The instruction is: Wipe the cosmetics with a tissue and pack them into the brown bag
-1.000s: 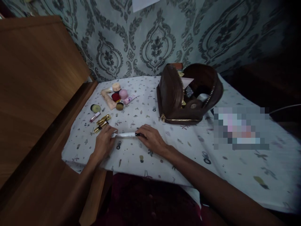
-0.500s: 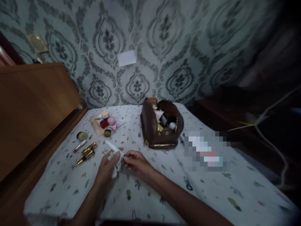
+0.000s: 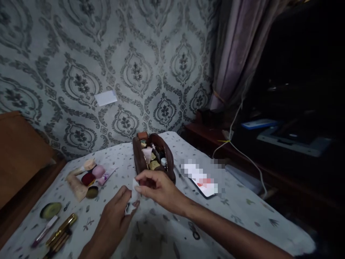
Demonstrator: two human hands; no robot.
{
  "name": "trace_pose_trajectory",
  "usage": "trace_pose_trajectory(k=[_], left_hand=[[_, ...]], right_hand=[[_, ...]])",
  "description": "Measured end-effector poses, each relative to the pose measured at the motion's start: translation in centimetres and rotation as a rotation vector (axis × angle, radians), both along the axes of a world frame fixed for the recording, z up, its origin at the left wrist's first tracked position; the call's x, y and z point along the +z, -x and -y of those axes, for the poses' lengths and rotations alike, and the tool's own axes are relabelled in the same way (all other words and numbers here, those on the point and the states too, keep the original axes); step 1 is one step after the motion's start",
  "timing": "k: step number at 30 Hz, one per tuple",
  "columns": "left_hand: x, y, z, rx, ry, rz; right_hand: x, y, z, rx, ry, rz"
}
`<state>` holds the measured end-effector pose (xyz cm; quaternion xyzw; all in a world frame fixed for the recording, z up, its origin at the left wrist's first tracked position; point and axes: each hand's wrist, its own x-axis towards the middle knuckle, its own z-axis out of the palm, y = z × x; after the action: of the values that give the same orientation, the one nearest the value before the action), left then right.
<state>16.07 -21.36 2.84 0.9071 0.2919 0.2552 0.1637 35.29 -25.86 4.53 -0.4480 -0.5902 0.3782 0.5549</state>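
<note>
In front of the bag, both hands meet around a slim white tube (image 3: pixel 135 187) and a crumpled white tissue (image 3: pixel 130 208). My left hand (image 3: pixel 114 212) is closed around them, the tissue showing between its fingers and thumb. My right hand (image 3: pixel 157 189) pinches the upper end of the white tube. Fingers cover much of the tube, so its cap and label cannot be made out. Just behind the right hand stands an open brown cosmetic bag (image 3: pixel 138 154), filled with small containers and tubes.
Left on the patterned tablecloth (image 3: pixel 113 248) lie a pink sponge (image 3: pixel 98 171), a green round compact (image 3: pixel 50 210), a lip gloss tube (image 3: pixel 44 232) and gold tubes (image 3: pixel 61 229). A phone (image 3: pixel 207 194) rests right of the bag. A white cable (image 3: pixel 246 158) hangs at the table's right.
My view has swung right, bringing the curtain and dark shelf in. My right hand has gone from the tube's near end to its upper end, and the tube now stands more upright.
</note>
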Motion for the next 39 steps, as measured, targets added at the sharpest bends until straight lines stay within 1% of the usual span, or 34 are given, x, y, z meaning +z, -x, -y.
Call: trace_pose_trajectory(k=[2, 5, 8, 10, 13, 15, 20, 22, 24, 27, 29, 32, 34, 36, 39], left_hand=[[0.9, -1.7, -0.1, -0.027, -0.057, -0.063], [2.0, -3.9, -0.7, -0.073, -0.138, -0.093], [2.7, -5.9, -1.6, -0.108, -0.173, -0.104], [3.0, -7.0, -2.2, -0.114, -0.181, -0.119], [3.4, -8.2, -3.1, -0.093, -0.196, -0.109], [3.7, -8.7, -3.7, -0.050, -0.212, -0.071], [5.0, -9.3, -6.1, 0.054, -0.231, -0.054], [5.4, -9.7, -7.3, 0.083, -0.264, -0.097], [5.6, -10.1, -8.3, 0.112, -0.316, -0.177], [5.6, -10.9, -9.6, 0.135, -0.395, -0.310], [5.6, -11.4, -10.1, 0.156, -0.444, -0.392], [5.5, -12.0, -10.4, 0.204, -0.488, -0.526], [5.6, -12.3, -10.6, 0.206, -0.489, -0.592], [5.7, -12.5, -10.6, 0.195, -0.489, -0.618], [5.7, -12.8, -10.5, 0.210, -0.498, -0.624]], right_hand=[[0.9, -1.5, 0.5, -0.036, -0.043, 0.025], [2.3, -3.4, 0.9, -0.084, -0.109, 0.080], [3.6, -5.2, 0.9, -0.146, -0.156, 0.160], [4.3, -6.3, 0.5, -0.180, -0.173, 0.178], [4.9, -8.1, -0.5, -0.174, -0.201, 0.125], [5.4, -9.5, -1.2, -0.182, -0.243, 0.085], [6.8, -13.6, -3.9, -0.321, -0.405, 0.008], [6.9, -15.0, -5.5, -0.369, -0.446, 0.009], [6.6, -15.9, -7.2, -0.384, -0.456, 0.032], [5.7, -16.4, -9.7, -0.362, -0.442, 0.073], [5.2, -16.4, -10.9, -0.333, -0.436, 0.105], [4.8, -16.2, -11.6, -0.284, -0.424, 0.158], [4.9, -16.1, -11.6, -0.263, -0.402, 0.186], [4.9, -16.0, -11.6, -0.253, -0.377, 0.198], [4.8, -15.9, -11.7, -0.233, -0.371, 0.182]])
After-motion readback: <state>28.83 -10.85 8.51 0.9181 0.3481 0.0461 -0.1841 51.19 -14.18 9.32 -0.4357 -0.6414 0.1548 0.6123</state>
